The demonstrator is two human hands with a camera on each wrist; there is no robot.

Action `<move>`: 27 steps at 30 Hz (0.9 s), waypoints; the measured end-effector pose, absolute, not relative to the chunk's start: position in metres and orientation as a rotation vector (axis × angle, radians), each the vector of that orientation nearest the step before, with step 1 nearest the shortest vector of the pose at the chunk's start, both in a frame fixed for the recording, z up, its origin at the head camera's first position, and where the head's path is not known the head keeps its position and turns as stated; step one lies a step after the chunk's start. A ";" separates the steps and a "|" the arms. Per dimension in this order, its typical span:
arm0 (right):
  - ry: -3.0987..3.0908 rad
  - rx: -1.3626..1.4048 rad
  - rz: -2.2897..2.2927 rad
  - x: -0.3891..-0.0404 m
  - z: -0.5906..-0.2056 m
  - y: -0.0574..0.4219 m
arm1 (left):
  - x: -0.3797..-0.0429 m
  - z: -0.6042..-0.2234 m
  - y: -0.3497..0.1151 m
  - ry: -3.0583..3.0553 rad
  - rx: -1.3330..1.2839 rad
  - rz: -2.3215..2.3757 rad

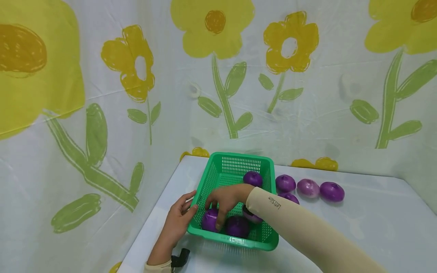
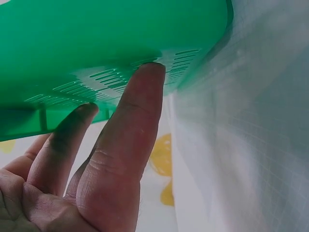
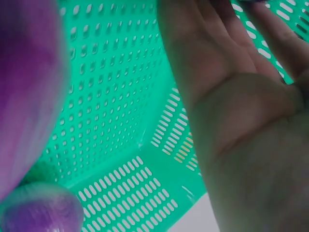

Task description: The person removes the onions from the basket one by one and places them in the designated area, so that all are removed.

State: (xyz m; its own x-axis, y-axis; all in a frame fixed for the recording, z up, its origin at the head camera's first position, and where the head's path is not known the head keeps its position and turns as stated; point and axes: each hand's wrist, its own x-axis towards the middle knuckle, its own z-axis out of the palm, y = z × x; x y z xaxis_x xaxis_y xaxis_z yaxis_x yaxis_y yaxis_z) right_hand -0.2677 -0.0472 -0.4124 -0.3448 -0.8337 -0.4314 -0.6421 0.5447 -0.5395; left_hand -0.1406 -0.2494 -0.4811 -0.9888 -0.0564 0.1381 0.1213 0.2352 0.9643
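Observation:
A green perforated plastic basket stands on the white table with several purple onions in it. My right hand reaches down into it, fingers and thumb around a purple onion at the near left corner. Beside that onion lies a darker one, and another sits near the far right corner. One more is partly hidden by the right forearm. Along the basket's left side, my left hand touches the outer wall with nearly straight fingers. The right wrist view shows the right palm beside the slotted wall.
Right of the basket, several more onions lie on the table, among them a paler one and a dark one. The right sleeve crosses the basket's right rim. A flower-printed curtain hangs behind and to the left.

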 end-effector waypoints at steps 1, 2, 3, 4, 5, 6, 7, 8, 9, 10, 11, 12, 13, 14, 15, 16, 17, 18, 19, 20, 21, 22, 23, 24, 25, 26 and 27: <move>2.113 -1.193 -0.374 -0.268 -0.413 -0.047 | -0.141 -0.481 -0.249 -2.353 -0.061 -1.857; 2.124 -1.199 -0.389 -0.269 -0.413 -0.046 | -0.141 -0.481 -0.249 -2.352 -0.061 -1.860; 2.131 -1.203 -0.400 -0.269 -0.412 -0.045 | -0.142 -0.481 -0.249 -2.350 -0.062 -1.867; 2.136 -1.206 -0.409 -0.269 -0.412 -0.044 | -0.142 -0.481 -0.249 -2.348 -0.064 -1.873; 2.140 -1.209 -0.418 -0.269 -0.412 -0.043 | -0.142 -0.481 -0.248 -2.347 -0.064 -1.880; 2.141 -1.209 -0.427 -0.269 -0.411 -0.042 | -0.142 -0.481 -0.248 -2.346 -0.063 -1.886; 2.146 -1.211 -0.432 -0.269 -0.411 -0.041 | -0.142 -0.481 -0.248 -2.343 -0.061 -1.894; 2.146 -1.210 -0.442 -0.269 -0.410 -0.040 | -0.142 -0.481 -0.248 -2.341 -0.061 -1.901; 2.147 -1.213 -0.447 -0.269 -0.409 -0.039 | -0.142 -0.481 -0.248 -2.340 -0.058 -1.905; 2.148 -1.217 -0.451 -0.269 -0.408 -0.038 | -0.142 -0.480 -0.248 -2.341 -0.055 -1.907; 2.150 -1.217 -0.456 -0.269 -0.407 -0.037 | -0.142 -0.480 -0.248 -2.343 -0.050 -1.910; 2.154 -1.219 -0.457 -0.269 -0.406 -0.036 | -0.142 -0.480 -0.248 -2.343 -0.046 -1.911; 2.158 -1.223 -0.458 -0.269 -0.405 -0.036 | -0.141 -0.480 -0.248 -2.345 -0.043 -1.912; 2.161 -1.228 -0.458 -0.269 -0.405 -0.035 | -0.141 -0.479 -0.248 -2.345 -0.042 -1.915; 2.167 -1.234 -0.455 -0.270 -0.404 -0.034 | -0.141 -0.479 -0.248 -2.346 -0.041 -1.916; 2.174 -1.240 -0.452 -0.269 -0.403 -0.033 | -0.140 -0.479 -0.248 -2.349 -0.041 -1.914; 2.179 -1.243 -0.451 -0.269 -0.402 -0.032 | -0.140 -0.479 -0.248 -2.349 -0.041 -1.910; 2.186 -1.251 -0.447 -0.269 -0.402 -0.031 | -0.140 -0.479 -0.248 -2.350 -0.041 -1.902; 2.191 -1.257 -0.444 -0.269 -0.402 -0.030 | -0.140 -0.479 -0.248 -2.351 -0.041 -1.890; 2.198 -1.262 -0.442 -0.269 -0.401 -0.029 | -0.140 -0.479 -0.248 -2.351 -0.039 -1.878; 2.207 -1.265 -0.440 -0.268 -0.400 -0.027 | -0.140 -0.480 -0.248 -2.353 -0.037 -1.864; 2.220 -1.269 -0.434 -0.268 -0.399 -0.026 | -0.140 -0.480 -0.248 -2.353 -0.037 -1.847; 2.233 -1.270 -0.429 -0.268 -0.399 -0.024 | -0.140 -0.480 -0.248 -2.354 -0.036 -1.834; 2.248 -1.267 -0.425 -0.267 -0.398 -0.022 | -0.140 -0.481 -0.248 -2.354 -0.034 -1.824; 2.260 -1.263 -0.425 -0.267 -0.397 -0.020 | -0.140 -0.481 -0.247 -2.354 -0.033 -1.822; 2.272 -1.257 -0.428 -0.267 -0.396 -0.017 | -0.141 -0.481 -0.247 -2.353 -0.029 -1.827; 2.286 -1.259 -0.421 -0.267 -0.396 -0.014 | -0.141 -0.481 -0.247 -2.357 -0.024 -1.823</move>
State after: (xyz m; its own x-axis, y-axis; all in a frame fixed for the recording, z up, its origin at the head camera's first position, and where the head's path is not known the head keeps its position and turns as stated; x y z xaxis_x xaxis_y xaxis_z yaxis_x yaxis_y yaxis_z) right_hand -0.2673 -0.0144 -0.3959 -0.4526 -0.8497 -0.2703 -0.6975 0.5263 -0.4863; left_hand -0.1406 -0.2473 -0.4813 -0.9868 -0.0859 0.1373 0.1112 0.2565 0.9601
